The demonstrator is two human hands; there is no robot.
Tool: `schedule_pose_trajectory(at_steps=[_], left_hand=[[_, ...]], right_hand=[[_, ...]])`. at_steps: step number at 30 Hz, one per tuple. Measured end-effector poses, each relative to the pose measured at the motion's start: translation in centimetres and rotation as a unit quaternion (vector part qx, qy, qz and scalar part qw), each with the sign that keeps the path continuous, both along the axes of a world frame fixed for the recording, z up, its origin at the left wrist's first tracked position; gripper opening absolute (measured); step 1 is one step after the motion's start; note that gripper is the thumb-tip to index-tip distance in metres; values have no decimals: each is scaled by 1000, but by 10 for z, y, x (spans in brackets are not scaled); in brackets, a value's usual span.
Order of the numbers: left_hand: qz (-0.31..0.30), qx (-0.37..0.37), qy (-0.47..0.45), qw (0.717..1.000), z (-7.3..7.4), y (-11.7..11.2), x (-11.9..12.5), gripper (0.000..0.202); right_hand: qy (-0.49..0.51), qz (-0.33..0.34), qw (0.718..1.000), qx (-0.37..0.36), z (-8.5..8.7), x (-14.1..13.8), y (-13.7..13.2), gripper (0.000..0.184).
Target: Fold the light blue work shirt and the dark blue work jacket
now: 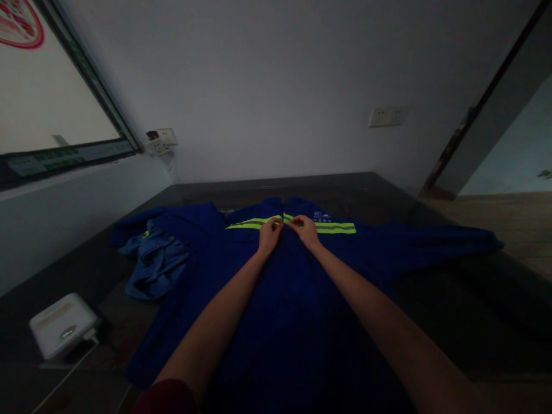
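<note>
far left of the dark blue cloth work jacket [276, 322], near the table's front edge, sits a white flat plastic box [64, 325] with a pale cable [71, 368] running off it. closer in, a crumpled lighter blue cloth garment [155, 267] lies against the jacket's left sleeve. the jacket itself lies spread face up on the dark flat table [452, 310], sleeves out to both sides and collar away from the person.

the left hand [270, 234] is closed narrow, fingertips pinching the jacket's front edge just left of its centre opening, on the yellow-green reflective chest band [336, 228]. the right hand [306, 230] is pinched the same way on the opposite edge, just right of the opening. the two hands almost touch.

the step looks like bringing the two front edges together at chest height. to do it well, i would keep the band halves level across the opening, hold each edge close to the join, and keep the cloth flat so no fold gets trapped underneath.

count: one jacket, one band split into two halves, one lighter garment, one box, one cable, two hands. on the wall behind the jacket there seem to be two white socket plates [161, 141] to its left and one white socket plate [387, 117] to its right.
</note>
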State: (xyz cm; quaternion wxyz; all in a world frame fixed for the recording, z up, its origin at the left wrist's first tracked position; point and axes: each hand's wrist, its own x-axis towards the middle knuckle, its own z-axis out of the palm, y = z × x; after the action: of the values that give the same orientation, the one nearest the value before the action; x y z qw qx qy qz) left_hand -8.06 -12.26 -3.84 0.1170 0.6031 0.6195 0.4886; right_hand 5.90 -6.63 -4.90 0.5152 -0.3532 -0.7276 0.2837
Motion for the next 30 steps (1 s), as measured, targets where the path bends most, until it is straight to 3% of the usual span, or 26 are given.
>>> schedule_pose_trajectory(at_steps=[17, 30], left_hand=[[8, -35, 51, 998, -11, 6, -5, 9], [7, -59, 104, 993, -18, 10, -5, 18]], right_hand=[[-119, -33, 992, 22, -8, 3, 5, 5], [-269, -66, 960, 32, -11, -1, 7, 8]])
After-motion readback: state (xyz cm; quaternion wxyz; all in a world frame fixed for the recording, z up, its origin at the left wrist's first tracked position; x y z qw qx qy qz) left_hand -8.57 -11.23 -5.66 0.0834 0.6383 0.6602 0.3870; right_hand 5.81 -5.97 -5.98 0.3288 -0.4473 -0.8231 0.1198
